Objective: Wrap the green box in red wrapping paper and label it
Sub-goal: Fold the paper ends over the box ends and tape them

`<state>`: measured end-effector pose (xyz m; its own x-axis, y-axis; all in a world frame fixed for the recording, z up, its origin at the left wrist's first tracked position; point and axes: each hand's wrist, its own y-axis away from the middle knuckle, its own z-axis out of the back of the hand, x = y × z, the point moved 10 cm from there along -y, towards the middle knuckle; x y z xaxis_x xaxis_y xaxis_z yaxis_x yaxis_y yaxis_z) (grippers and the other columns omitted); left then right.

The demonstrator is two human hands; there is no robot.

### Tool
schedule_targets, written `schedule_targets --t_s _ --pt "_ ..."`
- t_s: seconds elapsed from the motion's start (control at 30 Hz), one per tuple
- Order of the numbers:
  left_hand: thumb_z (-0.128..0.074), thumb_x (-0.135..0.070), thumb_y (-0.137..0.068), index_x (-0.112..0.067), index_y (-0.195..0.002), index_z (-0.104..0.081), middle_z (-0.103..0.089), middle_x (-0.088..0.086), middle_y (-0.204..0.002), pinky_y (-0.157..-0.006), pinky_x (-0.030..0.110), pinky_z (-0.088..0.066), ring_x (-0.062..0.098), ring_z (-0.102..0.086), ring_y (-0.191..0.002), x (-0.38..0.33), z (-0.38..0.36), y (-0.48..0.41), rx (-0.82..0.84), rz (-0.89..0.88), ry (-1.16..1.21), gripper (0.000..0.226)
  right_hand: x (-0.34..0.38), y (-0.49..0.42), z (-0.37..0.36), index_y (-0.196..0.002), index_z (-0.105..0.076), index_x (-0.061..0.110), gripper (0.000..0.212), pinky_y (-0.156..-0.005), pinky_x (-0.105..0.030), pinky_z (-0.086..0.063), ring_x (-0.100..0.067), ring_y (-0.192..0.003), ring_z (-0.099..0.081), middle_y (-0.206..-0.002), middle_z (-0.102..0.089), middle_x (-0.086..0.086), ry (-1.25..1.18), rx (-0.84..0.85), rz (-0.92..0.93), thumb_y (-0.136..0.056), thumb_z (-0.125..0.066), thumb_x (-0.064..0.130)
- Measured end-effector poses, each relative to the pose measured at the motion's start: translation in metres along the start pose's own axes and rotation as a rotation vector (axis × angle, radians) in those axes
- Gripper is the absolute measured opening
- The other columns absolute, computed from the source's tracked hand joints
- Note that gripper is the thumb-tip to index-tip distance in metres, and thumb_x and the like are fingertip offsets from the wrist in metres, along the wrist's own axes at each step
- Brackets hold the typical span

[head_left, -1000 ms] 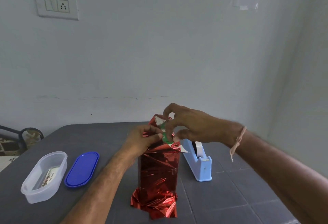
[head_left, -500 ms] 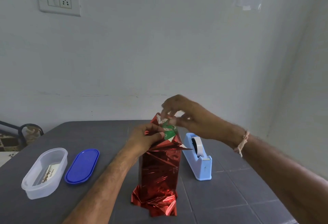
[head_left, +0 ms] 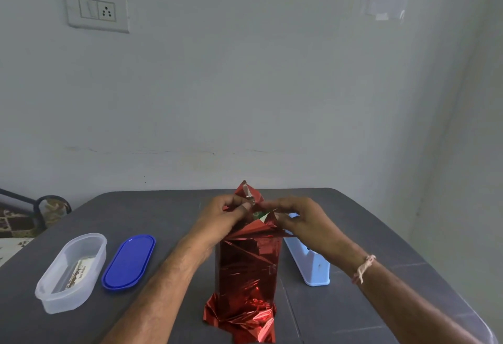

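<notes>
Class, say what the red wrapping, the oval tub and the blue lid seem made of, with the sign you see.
Red wrapping: probably metallic foil film, glossy; sharp creases and bright glints. Tub: looks like frosted translucent plastic; grey shows through. Blue lid: likely opaque plastic, smooth, with a raised rim.

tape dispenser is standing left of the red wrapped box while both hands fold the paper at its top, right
Not quite: the head view shows the tape dispenser standing right of the red wrapped box, not left. The left hand and right hand do pinch its top.
</notes>
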<state>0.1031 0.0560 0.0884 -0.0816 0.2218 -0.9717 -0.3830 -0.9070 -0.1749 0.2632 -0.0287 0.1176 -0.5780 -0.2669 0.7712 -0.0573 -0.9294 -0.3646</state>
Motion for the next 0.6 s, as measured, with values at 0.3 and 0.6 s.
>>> schedule_targets --t_s 0.3,0.6 --pt "-0.077 -0.019 -0.091 -0.019 -0.119 -0.066 -0.076 0.008 -0.101 -0.063 0.022 -0.055 0.017 -0.076 -0.084 -0.015 0.016 -0.023 -0.121 0.033 0.095 0.03 -0.008 0.0 -0.005 -0.118 -0.076 0.031 0.03 -0.082 -0.033 -0.064 -0.015 -0.1 -0.073 -0.114 -0.069 -0.002 -0.112 -0.001 -0.061 -0.096 -0.07 0.013" --pt "-0.073 0.0 -0.089 -0.008 -0.097 -0.079 -0.079 0.009 -0.09 -0.062 0.019 -0.059 0.014 -0.074 -0.074 -0.02 0.018 -0.041 -0.141 0.056 0.101 0.013 -0.006 -0.001 -0.009 -0.122 -0.074 0.031 0.035 -0.075 -0.025 -0.062 -0.006 -0.101 -0.068 -0.12 -0.06 0.002 -0.11 0.03 -0.06 -0.095 -0.07 0.01"
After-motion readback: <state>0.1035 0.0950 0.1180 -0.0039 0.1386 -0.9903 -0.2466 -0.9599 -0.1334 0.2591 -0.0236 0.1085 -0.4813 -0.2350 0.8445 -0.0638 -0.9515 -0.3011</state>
